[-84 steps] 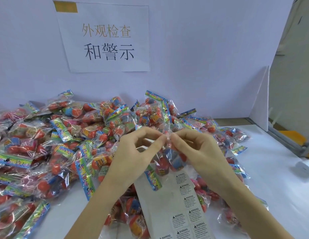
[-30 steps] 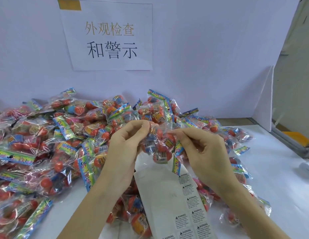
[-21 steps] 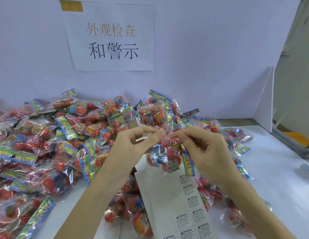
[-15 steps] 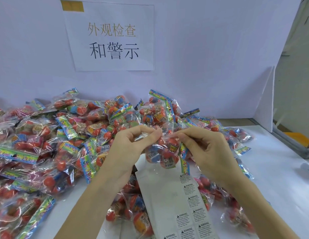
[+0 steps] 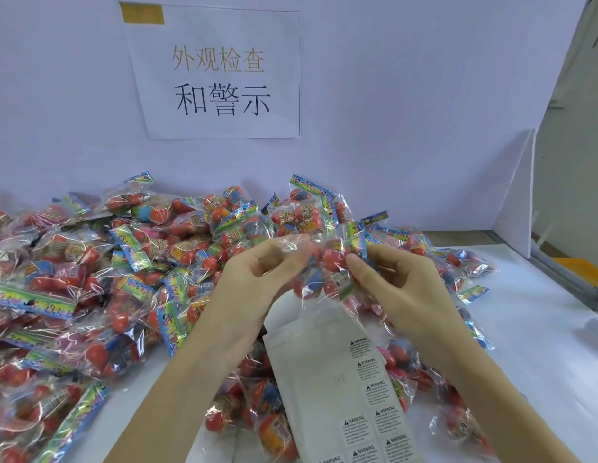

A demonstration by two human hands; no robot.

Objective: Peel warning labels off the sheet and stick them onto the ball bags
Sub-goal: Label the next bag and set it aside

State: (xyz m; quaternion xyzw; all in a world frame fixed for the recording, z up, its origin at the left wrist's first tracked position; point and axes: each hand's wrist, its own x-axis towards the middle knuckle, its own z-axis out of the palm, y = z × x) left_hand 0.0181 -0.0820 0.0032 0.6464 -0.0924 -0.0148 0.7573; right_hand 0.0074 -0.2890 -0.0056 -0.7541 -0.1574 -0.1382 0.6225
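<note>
Since half a second back, the held ball bag (image 5: 326, 262) sits a touch higher in mid-frame and is turned more sideways, with its printed header strip now up at the right next to the right hand (image 5: 401, 295); in the oldest frame it hung lower, straight down over the sheet. Both hands are about where they were, just re-gripping.

Left hand (image 5: 251, 289) pinches the clear plastic edge of the bag between thumb and fingers (image 5: 292, 259), and the right hand's fingers are curled onto the bag's other side, so both are gripping it, held up off the bench (image 5: 541, 345).

Label sheet (image 5: 337, 379) lies at lower centre, on top of some bags. Most of its upper part is bare backing, with warning labels (image 5: 367, 372) only down the right column and along the bottom, so I'd guess a good chunk has already been peeled. I can't make out a label on the held bag; too much glare and blur.

Plenty left, I reckon: the big pile of bags (image 5: 107, 279) fills the left and middle of the frame, and which ones are labelled I can't tell.
</note>
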